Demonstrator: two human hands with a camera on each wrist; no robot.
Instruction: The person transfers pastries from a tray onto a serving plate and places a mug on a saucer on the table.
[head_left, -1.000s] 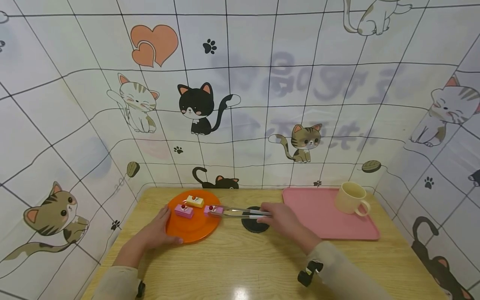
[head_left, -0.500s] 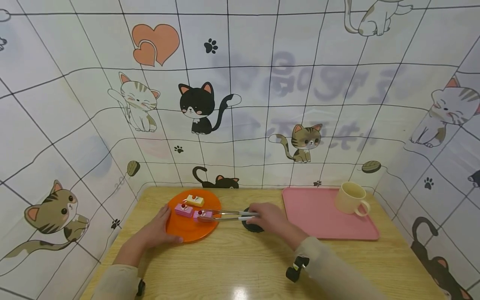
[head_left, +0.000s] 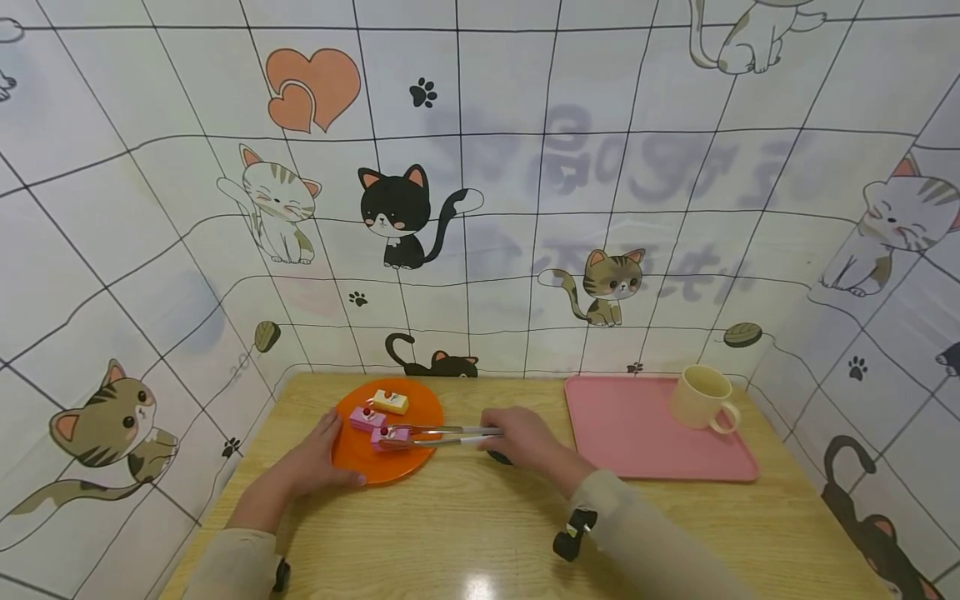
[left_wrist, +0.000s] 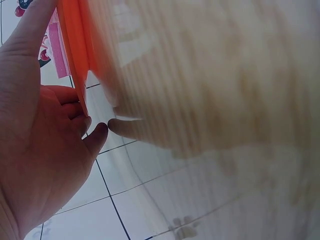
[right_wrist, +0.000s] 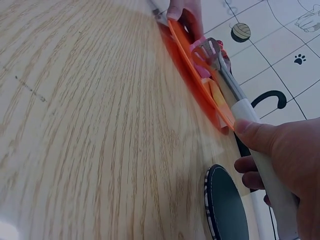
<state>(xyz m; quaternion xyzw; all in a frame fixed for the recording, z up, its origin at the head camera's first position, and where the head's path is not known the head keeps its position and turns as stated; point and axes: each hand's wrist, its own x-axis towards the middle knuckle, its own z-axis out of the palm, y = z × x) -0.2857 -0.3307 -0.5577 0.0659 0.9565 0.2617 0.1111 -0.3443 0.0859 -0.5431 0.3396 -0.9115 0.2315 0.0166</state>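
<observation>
My left hand (head_left: 322, 458) holds the left rim of an orange plate (head_left: 375, 468), fingers along its edge and thumb at the front. In my right hand (head_left: 525, 437) I grip metal tongs (head_left: 442, 430) with white handles. The tips of the tongs are around a pink toy cake slice (head_left: 384, 439) with a red berry on top, low over the middle of the plate. Close behind it lies another pink cake slice (head_left: 367, 419), and farther back a yellow cake slice (head_left: 391, 402).
Partly under my right hand in the head view is a dark round coaster (right_wrist: 227, 205). A pink tray (head_left: 622, 429) at the right carries a cream mug (head_left: 701, 396). The wooden table (head_left: 450, 525) meets a cat-patterned wall sheet (head_left: 502, 325) at the back.
My right hand has moved left with the tongs, bringing the pink cake slice from the plate's right rim toward its middle, beside the other pink slice. My left hand has stayed at the plate.
</observation>
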